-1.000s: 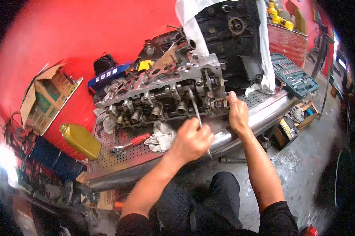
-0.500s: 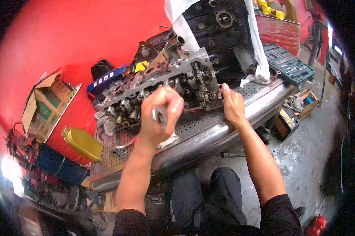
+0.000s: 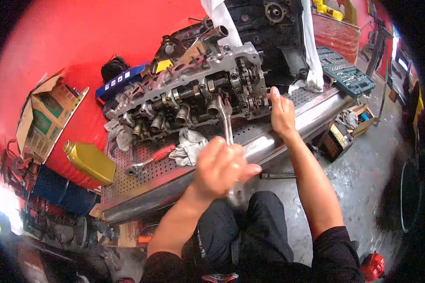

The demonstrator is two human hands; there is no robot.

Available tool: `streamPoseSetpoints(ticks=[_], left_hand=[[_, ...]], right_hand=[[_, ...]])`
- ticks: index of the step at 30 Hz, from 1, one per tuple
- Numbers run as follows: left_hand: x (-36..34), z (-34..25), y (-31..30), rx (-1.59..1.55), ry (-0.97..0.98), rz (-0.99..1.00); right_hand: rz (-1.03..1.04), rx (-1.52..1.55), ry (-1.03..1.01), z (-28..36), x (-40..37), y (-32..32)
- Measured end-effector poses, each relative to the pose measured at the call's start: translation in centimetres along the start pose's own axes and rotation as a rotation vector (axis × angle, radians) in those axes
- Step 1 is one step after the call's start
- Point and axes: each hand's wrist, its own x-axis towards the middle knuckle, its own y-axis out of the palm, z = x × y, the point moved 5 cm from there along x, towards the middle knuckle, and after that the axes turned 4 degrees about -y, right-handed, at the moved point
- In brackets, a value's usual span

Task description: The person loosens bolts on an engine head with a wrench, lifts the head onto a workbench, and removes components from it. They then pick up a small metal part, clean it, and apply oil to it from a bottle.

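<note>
A cylinder head (image 3: 189, 96) with exposed camshafts lies tilted on the perforated metal bench (image 3: 123, 186). My left hand (image 3: 222, 167), blurred, is closed around a silver wrench (image 3: 228, 127), thumb pointing right. The wrench's upper end sits among the parts at the lower edge of the head; its lower end shows below my hand. My right hand (image 3: 282, 115) holds the right end of the head, fingers together and partly hidden. A white rag (image 3: 190, 147) and a red-handled ratchet (image 3: 163, 153) lie left of my left hand.
Behind stands a dark engine block (image 3: 269, 42) with white cloth. An open green socket case (image 3: 347, 73) sits at the bench's right. At left are a gold bottle (image 3: 92, 162) and a cardboard box (image 3: 45, 118). A rounded metal edge (image 3: 278, 137) borders the bench.
My left hand has moved down and right, and the wrench now reaches the cylinder head. The rag and ratchet have come into fuller view. My right hand remains at the head's right end.
</note>
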Motion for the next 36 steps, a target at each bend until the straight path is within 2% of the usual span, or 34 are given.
streamPoseSetpoints(ticks=[2,4,7,12,14,20,21,22,23,24,25,26,28,30,33,34,36], left_hand=[[1.6,2.2,-2.4,-0.268,-0.086,-0.131],[3.1,4.4,-3.6,-0.581,-0.402,-0.302],[4.9,6.7,-3.9,-0.641,-0.657,-0.233],[7.3,8.8,-3.2,-0.6,-0.696,-0.196],[8.4,9.0,-3.3,-0.649,-0.646,-0.214],[7.5,8.7,-2.2,-0.516,-0.661,-0.218],[7.0,8.1,-1.5,-0.589,-0.599,-0.273],[5.8,7.3,-0.6,-0.345,-0.273,-0.206],[4.3,5.1,1.3,0.1,0.021,-0.136],[1.7,4.3,3.4,0.134,0.039,-0.031],[-0.2,4.2,5.5,0.283,-0.022,0.165],[-1.0,3.6,5.8,0.292,0.015,0.153],[-1.3,1.8,5.3,0.078,-0.034,0.079],[-1.3,0.5,3.6,0.016,-0.053,0.031],[2.1,2.1,0.0,-0.102,-0.038,-0.151],[3.3,3.4,-1.1,-0.171,-0.131,-0.173],[4.4,7.0,-2.1,-0.554,-0.512,-0.173]], right_hand=[[-0.014,-0.037,-0.025,-0.4,0.1,0.2],[-0.015,-0.05,-0.03,-0.4,-0.1,0.1],[-0.005,-0.066,-0.029,-0.2,0.0,0.1],[0.017,-0.09,-0.025,-0.6,0.1,0.1],[0.019,-0.097,-0.027,-0.6,0.1,0.2],[-0.015,-0.074,-0.04,-0.5,0.1,0.3],[-0.015,-0.062,-0.037,-0.6,0.0,0.3],[-0.014,-0.064,-0.032,-0.7,0.0,0.2],[-0.012,-0.063,-0.032,-0.8,0.1,0.2],[-0.015,-0.058,-0.03,-0.7,0.1,0.3],[-0.015,-0.056,-0.03,-0.6,0.2,0.3],[-0.009,-0.06,-0.029,-0.4,0.2,0.2],[-0.01,-0.07,-0.036,-0.3,0.4,-0.1],[-0.022,-0.061,-0.039,-0.2,-0.1,0.1],[-0.02,-0.049,-0.032,-0.5,0.1,0.1],[-0.013,-0.047,-0.029,-0.5,0.0,0.2],[-0.007,-0.05,-0.021,-0.5,-0.1,0.1]])
